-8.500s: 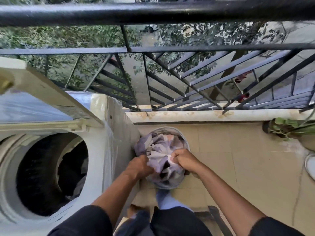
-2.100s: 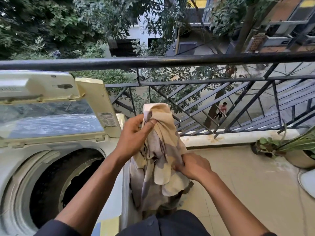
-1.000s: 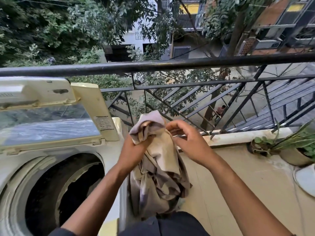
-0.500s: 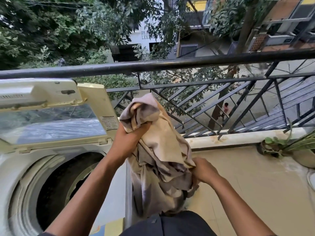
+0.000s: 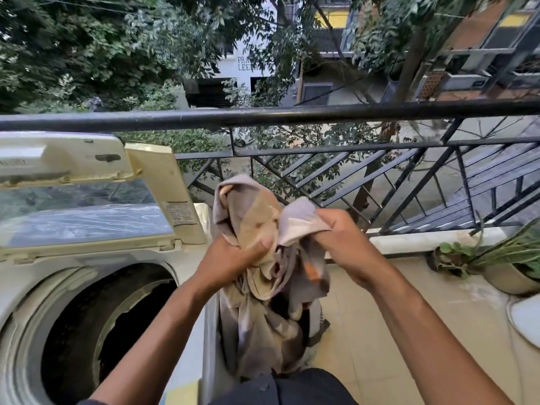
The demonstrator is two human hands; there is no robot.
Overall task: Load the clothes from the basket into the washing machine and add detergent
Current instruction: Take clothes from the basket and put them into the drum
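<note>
**Both hands on the garment, beside the open washer**

My left hand (image 5: 233,258) grips the beige-grey garment (image 5: 263,287) mid-bunch, fingers curled into the fabric. My right hand (image 5: 342,244) pinches a pale fold near the top, just right of the left hand. The two hands are close, cloth between them.

The garment is in the air, held up in front of me. Top loop stands above my left hand; the rest hangs down in a long crumpled length to the bottom of frame. Small orange patch shows on the right side of the bunch.

Washing machine (image 5: 187,258) is to my left, touching distance from the hanging cloth. Its lid (image 5: 87,206) is raised; the drum (image 5: 96,331) is open and dark, contents unclear.

Basket is hidden behind the garment, can't tell its state.

Black railing (image 5: 292,115) ahead, potted plant (image 5: 508,267) on the tiled floor (image 5: 394,346) at right.
</note>
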